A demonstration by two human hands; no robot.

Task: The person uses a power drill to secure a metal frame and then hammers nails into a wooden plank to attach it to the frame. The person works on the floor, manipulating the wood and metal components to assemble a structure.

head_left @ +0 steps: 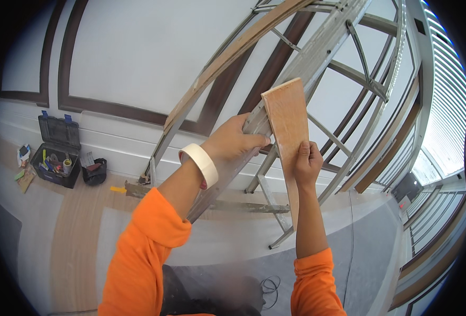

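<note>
My left hand (234, 139) is closed around the side rail of a grey metal stepladder (317, 50). A roll of pale masking tape (204, 164) hangs around my left wrist like a bracelet. On the right, my right hand (307, 163) grips a thin reddish-brown wooden board (287, 108) by its edge, with the thumb bent over its face. The board stands tilted, its wide end up, right beside the rail. Part of its lower length is hidden behind my right hand and forearm.
Against the left wall sits an open black toolbox (59, 176) with several tools, next to a black bag (94, 171). A long wooden strip (227, 50) slants along the ladder. Dark trim frames the white wall panels (133, 52). A thin cable (351, 237) crosses the grey floor covering.
</note>
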